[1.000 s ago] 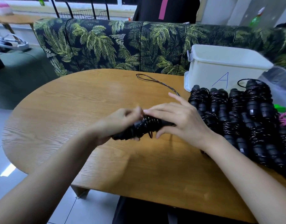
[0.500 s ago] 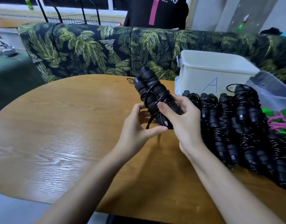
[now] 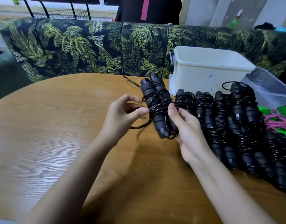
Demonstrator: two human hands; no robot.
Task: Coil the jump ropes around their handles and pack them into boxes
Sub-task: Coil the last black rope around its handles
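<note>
step: coiling, mid-wrap | handle pair (image 3: 151, 94) is held above tabletop (image 3: 58, 126) by right grip (image 3: 189, 130), curled round it | cord (image 3: 140, 126) is apparently pinched by left grip (image 3: 123, 115) | next: slack to be wound tight, end tucked

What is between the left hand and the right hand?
In the head view, a pair of black handles is there, with rope loosely wound around them. The right hand holds the handles; the left hand pinches the rope.

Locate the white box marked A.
The white box sits at the far right of the table in the head view, just behind the row of coiled jump ropes.
</note>
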